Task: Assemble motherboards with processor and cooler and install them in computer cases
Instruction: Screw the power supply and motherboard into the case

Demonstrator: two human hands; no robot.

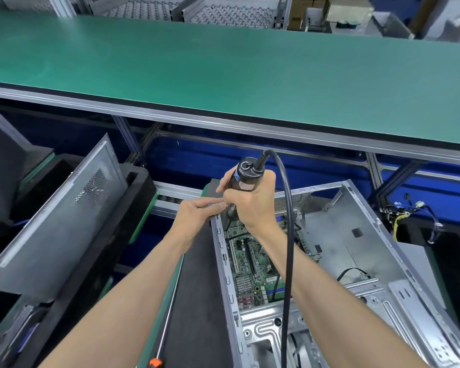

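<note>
Black screwdriver [243, 181] gripped right-handed [246, 205], left hand [197, 212] steadying its tip

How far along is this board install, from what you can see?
Done: the motherboard already lies inside the open case. In hand: the right hand grips the corded electric screwdriver, tip down at the board's far corner, while the left hand steadies near the tip. Left: I see no cooler on the board, and the side panel is off.

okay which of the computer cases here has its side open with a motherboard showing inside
The bare metal case under the hands, right of centre: its side is off and the green motherboard shows inside. The grey case on the left leans with its vented panel closed.
</note>
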